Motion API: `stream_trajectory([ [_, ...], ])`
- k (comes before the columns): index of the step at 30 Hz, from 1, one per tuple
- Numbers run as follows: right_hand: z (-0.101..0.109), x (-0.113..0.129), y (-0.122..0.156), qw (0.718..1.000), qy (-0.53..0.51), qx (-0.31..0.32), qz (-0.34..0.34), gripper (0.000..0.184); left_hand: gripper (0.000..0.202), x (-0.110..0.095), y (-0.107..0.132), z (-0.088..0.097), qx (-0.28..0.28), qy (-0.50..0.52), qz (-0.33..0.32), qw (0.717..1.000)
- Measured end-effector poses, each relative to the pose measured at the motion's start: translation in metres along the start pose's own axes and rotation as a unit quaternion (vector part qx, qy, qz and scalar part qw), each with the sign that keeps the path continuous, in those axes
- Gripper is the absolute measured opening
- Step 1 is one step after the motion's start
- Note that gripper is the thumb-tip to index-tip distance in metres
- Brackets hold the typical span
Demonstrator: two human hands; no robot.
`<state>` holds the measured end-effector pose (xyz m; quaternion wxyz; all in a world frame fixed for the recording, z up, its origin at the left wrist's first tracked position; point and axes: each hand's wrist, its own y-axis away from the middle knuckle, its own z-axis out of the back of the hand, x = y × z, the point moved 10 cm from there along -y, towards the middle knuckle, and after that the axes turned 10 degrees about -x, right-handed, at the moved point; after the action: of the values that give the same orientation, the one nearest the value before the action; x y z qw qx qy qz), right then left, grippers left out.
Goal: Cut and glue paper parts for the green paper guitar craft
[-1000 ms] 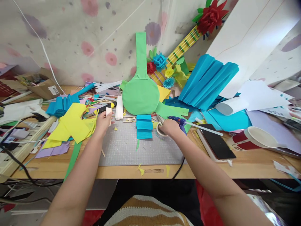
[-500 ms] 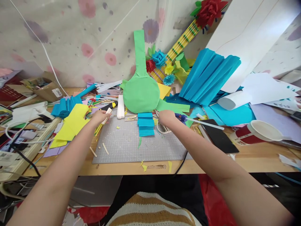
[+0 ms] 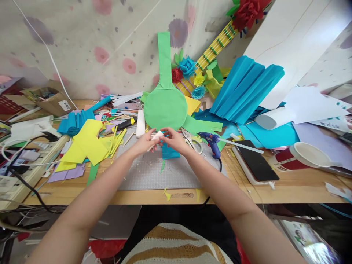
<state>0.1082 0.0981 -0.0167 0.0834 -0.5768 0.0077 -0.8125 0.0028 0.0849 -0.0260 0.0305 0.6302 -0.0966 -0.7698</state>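
Both my hands meet above the grey cutting mat (image 3: 154, 172). My left hand (image 3: 145, 143) pinches a small white strip (image 3: 156, 137), and my right hand (image 3: 174, 140) closes its fingertips on the strip's other end. Just behind and beneath them lies a stack of folded blue paper (image 3: 169, 152), partly hidden by my hands. The green paper guitar shape (image 3: 165, 104) leans against the wall behind. A pair of scissors (image 3: 192, 141) and a blue glue gun (image 3: 210, 141) lie just right of my right hand.
Yellow paper (image 3: 88, 141) and blue crepe (image 3: 73, 123) lie at the left. A big blue pleated sheet (image 3: 244, 88), a black phone (image 3: 254, 163) and a tipped red paper cup (image 3: 299, 157) are at the right. A cardboard box (image 3: 52, 99) and cables sit far left.
My left hand carried the white strip from the mat's left edge to the centre. My right hand left the scissors by the glue gun and came in to grip the strip too.
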Motion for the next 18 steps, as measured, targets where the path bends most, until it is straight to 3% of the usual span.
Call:
stream_trajectory([
  [3,-0.010,-0.013,-0.004,0.995,-0.097,-0.009,-0.020,0.022,0.075,0.010,0.004,-0.018,0.022,0.001,0.008,1.000],
  [5,-0.007,-0.021,-0.006,0.992,-0.113,-0.026,-0.041,0.020,0.064,0.012,-0.004,-0.005,0.013,-0.034,-0.011,0.999],
  [6,-0.004,-0.025,-0.006,0.991,-0.115,-0.034,-0.052,0.020,0.053,0.011,-0.010,0.011,-0.016,-0.070,-0.029,0.997],
  [7,-0.001,-0.027,-0.005,0.990,-0.118,-0.041,-0.062,0.021,0.042,0.005,-0.018,0.035,-0.081,-0.110,-0.057,0.989],
  [9,0.006,-0.030,-0.003,0.988,-0.129,-0.050,-0.074,0.022,0.035,-0.006,-0.029,0.088,-0.242,-0.205,-0.087,0.944],
  [11,0.011,-0.031,-0.001,0.985,-0.148,-0.057,-0.074,0.024,0.041,-0.008,-0.040,0.118,-0.319,-0.301,-0.066,0.896],
  [14,0.016,-0.034,0.001,0.981,-0.167,-0.075,-0.065,0.028,0.047,0.011,-0.060,0.124,-0.303,-0.352,0.018,0.886],
  [18,0.019,-0.043,0.002,0.981,-0.170,-0.069,-0.070,0.031,0.033,0.024,-0.071,0.125,-0.280,-0.288,0.058,0.914],
])
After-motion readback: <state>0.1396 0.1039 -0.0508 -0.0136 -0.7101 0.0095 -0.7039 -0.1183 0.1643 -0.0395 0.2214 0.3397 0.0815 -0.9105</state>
